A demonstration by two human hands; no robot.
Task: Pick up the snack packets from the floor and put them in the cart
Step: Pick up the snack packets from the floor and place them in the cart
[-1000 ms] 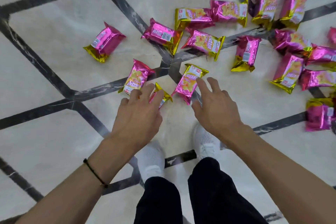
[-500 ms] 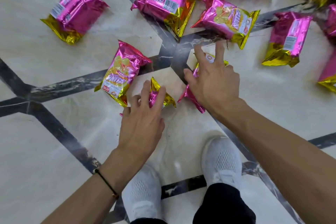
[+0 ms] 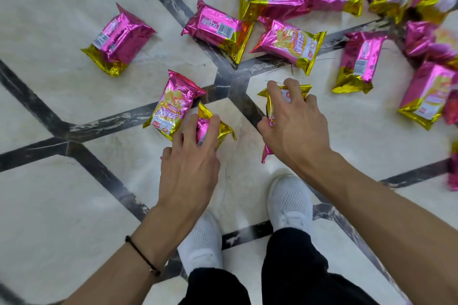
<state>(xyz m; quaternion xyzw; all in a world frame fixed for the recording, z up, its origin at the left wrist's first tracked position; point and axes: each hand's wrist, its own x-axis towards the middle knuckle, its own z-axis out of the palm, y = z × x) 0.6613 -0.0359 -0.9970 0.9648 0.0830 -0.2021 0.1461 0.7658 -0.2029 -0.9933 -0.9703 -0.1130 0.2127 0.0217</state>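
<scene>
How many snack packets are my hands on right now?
2. The left hand grips one packet, beside a face-up packet; the right hand grips another packet further right. Fingers partly hide both.

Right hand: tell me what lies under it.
A pink and gold snack packet lies under the right hand, whose fingers curl over it. The packet's gold end and a pink corner stick out. Its middle and its print are covered.

Left hand (image 3: 189,163) round one snack packet (image 3: 223,130), right hand (image 3: 296,131) round a second packet (image 3: 288,95), on marble floor (image 3: 74,205).
</scene>
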